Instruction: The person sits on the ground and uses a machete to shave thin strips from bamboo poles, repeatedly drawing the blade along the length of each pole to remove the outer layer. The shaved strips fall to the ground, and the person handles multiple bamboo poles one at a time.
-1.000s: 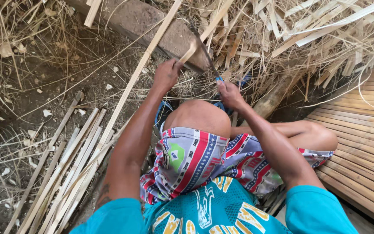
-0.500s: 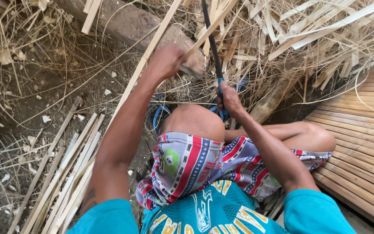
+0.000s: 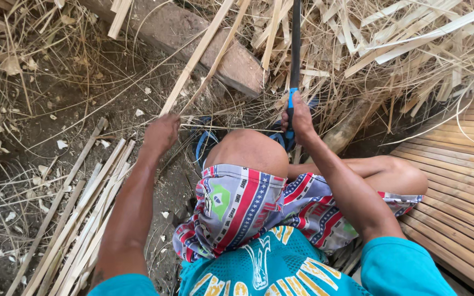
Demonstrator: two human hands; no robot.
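The right hand (image 3: 298, 118) is clenched round the blue handle of a long dark blade (image 3: 295, 38), which stands nearly upright and runs out of the top of the view. The fist sits just above the raised knee (image 3: 248, 151), in front of the tangled pile of shavings (image 3: 390, 49).

The left hand (image 3: 161, 133) is closed on the lower end of a pale bamboo strip (image 3: 198, 52). The strip slants up and to the right from the fist, crossing the dirt and the end of a flat wooden block (image 3: 193, 33) before leaving the top edge. A second, thinner strip runs beside it, very close; whether the hand grasps that one too I cannot tell.

The two hands are well apart, the knee between them. Blade and strip do not touch where they show.

The person sits with legs folded, in patterned shorts (image 3: 248, 205) and a teal shirt (image 3: 270, 268). A blue sandal strap shows just beyond the knee.

To the left, on the ground, lies a bundle of split slats (image 3: 78, 219), roughly parallel, slanting from lower left toward the left hand. Dry chips and leaves are scattered over the dirt (image 3: 83, 93) round them.

To the right, a slatted bamboo mat (image 3: 456, 181) lies beside the person's lower leg, which rests at its edge.
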